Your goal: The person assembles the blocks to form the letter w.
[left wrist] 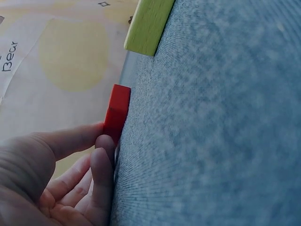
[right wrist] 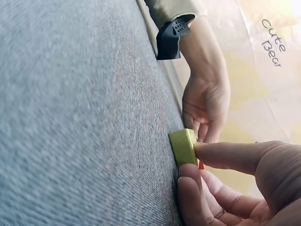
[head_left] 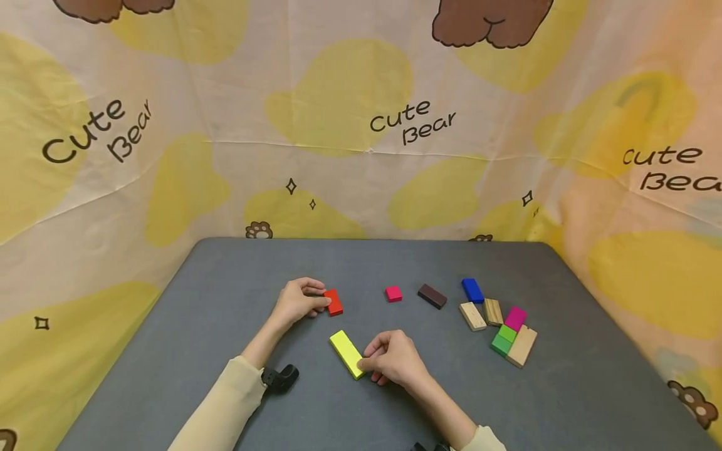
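- Left fingers: one block touching, right, on the surface
- Right fingers: another block touching, left
- Beyond right fingers: two blocks; well right, block cluster

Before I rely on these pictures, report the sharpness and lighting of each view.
Head view: fairly even light, yellow rectangular block crisp-edged; left wrist view: bluish cast, tabletop blurred at right; right wrist view: printed backdrop pale, washed out, tabletop soft at left.

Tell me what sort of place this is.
Probably a small recording booth: a grey table, a "Cute Bear" cloth hung around three sides, and a black wrist camera.
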`<state>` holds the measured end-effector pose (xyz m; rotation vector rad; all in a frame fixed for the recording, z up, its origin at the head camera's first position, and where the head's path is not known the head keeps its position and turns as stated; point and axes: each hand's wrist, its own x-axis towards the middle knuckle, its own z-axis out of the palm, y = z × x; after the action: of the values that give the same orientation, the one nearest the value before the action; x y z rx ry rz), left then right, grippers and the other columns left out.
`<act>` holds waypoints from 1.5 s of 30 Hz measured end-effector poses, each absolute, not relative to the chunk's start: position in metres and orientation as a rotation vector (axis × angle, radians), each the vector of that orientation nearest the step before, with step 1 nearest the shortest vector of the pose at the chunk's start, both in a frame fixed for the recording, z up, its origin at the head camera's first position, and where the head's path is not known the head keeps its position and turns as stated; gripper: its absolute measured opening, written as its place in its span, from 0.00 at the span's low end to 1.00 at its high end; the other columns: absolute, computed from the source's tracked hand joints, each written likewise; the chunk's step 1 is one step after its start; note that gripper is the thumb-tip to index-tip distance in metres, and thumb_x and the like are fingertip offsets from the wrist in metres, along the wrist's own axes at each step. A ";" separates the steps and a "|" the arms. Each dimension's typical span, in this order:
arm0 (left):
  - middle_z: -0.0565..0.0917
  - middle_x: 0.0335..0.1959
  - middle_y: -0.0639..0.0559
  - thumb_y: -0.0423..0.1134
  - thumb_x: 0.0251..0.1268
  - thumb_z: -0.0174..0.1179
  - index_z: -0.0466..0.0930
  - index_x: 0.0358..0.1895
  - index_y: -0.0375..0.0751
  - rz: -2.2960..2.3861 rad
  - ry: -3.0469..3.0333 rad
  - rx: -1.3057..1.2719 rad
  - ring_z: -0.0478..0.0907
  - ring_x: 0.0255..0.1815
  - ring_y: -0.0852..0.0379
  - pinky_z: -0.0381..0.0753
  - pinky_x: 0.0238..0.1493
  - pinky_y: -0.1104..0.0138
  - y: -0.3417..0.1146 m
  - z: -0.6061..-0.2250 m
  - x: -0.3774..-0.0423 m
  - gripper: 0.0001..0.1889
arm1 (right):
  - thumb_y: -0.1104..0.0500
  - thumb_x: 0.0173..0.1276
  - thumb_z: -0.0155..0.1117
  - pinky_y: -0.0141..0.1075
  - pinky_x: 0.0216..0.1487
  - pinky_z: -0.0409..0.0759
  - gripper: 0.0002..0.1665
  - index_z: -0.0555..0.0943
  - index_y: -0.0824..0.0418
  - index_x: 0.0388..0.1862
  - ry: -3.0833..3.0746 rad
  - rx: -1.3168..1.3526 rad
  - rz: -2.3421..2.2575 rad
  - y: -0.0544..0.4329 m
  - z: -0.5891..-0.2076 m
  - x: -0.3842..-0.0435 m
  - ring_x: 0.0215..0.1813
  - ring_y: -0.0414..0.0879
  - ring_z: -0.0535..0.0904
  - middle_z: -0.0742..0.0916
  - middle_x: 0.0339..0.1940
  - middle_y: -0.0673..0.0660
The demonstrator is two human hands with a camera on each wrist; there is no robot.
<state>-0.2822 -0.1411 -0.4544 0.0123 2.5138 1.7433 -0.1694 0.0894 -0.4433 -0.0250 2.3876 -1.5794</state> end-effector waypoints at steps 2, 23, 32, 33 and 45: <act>0.86 0.41 0.45 0.30 0.52 0.75 0.82 0.49 0.34 1.736 2.525 0.005 0.83 0.27 0.53 0.83 0.26 0.63 -0.141 -0.454 -0.283 0.20 | 0.64 0.50 0.80 0.38 0.18 0.79 0.12 0.82 0.64 0.27 2.399 -0.036 -1.567 0.090 -0.443 -0.169 0.15 0.44 0.77 0.83 0.17 0.57; 0.85 0.39 0.46 0.34 0.55 0.74 0.81 0.49 0.34 1.698 2.549 0.018 0.83 0.26 0.54 0.82 0.25 0.63 -0.139 -0.454 -0.282 0.19 | 0.69 0.45 0.82 0.37 0.19 0.78 0.22 0.83 0.65 0.39 2.294 -0.240 -1.562 0.103 -0.447 -0.174 0.22 0.44 0.75 0.84 0.29 0.57; 0.85 0.37 0.48 0.35 0.51 0.77 0.82 0.48 0.36 1.616 2.601 0.015 0.81 0.25 0.55 0.81 0.26 0.63 -0.141 -0.451 -0.282 0.20 | 0.68 0.46 0.82 0.36 0.19 0.77 0.20 0.83 0.63 0.38 2.325 -0.234 -1.532 0.097 -0.444 -0.173 0.19 0.43 0.72 0.84 0.29 0.57; 0.85 0.37 0.48 0.35 0.51 0.76 0.82 0.48 0.35 1.605 2.590 0.015 0.81 0.26 0.54 0.82 0.26 0.63 -0.142 -0.450 -0.282 0.20 | 0.69 0.46 0.82 0.36 0.19 0.77 0.20 0.83 0.63 0.37 2.326 -0.235 -1.530 0.097 -0.444 -0.173 0.19 0.43 0.72 0.84 0.28 0.57; 0.82 0.37 0.47 0.35 0.51 0.76 0.80 0.50 0.34 1.398 2.538 0.058 0.80 0.32 0.54 0.82 0.32 0.62 -0.159 -0.437 -0.282 0.22 | 0.68 0.45 0.82 0.37 0.18 0.77 0.20 0.83 0.63 0.37 2.362 -0.279 -1.521 0.092 -0.447 -0.173 0.18 0.43 0.72 0.83 0.28 0.56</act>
<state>-0.2821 -0.1588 -0.4373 0.0575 2.5380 1.3977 -0.1732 0.0924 -0.4471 -0.2791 2.3616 -1.5210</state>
